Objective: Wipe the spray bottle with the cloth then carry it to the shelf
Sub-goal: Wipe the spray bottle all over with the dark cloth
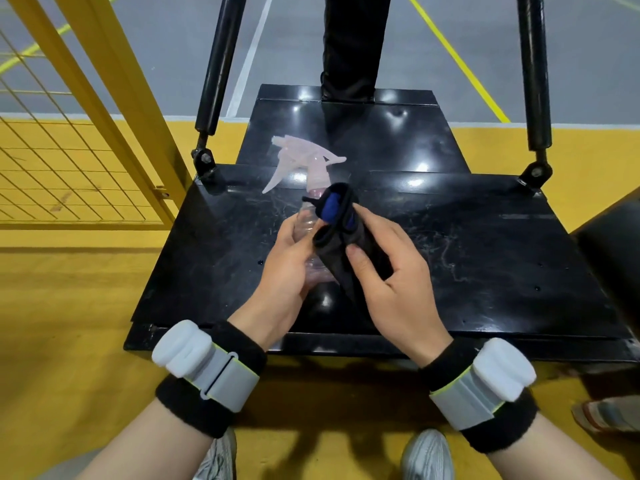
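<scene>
A clear plastic spray bottle (304, 221) with a pale pink trigger head is held above a glossy black platform (485, 258), its nozzle pointing away from me. My left hand (284, 271) grips the bottle's body from the left. My right hand (391, 275) holds a black cloth (341, 237) with a blue patch, pressed against the bottle's right side and neck. The cloth and my fingers hide much of the bottle's lower body. No shelf shows in this view.
A yellow wire-mesh fence (69, 161) stands to the left. Two black struts (221, 64) rise from the platform's back corners. A black post (353, 46) stands at the rear of the platform. Another person's shoe (606, 415) shows at lower right. Yellow floor surrounds the platform.
</scene>
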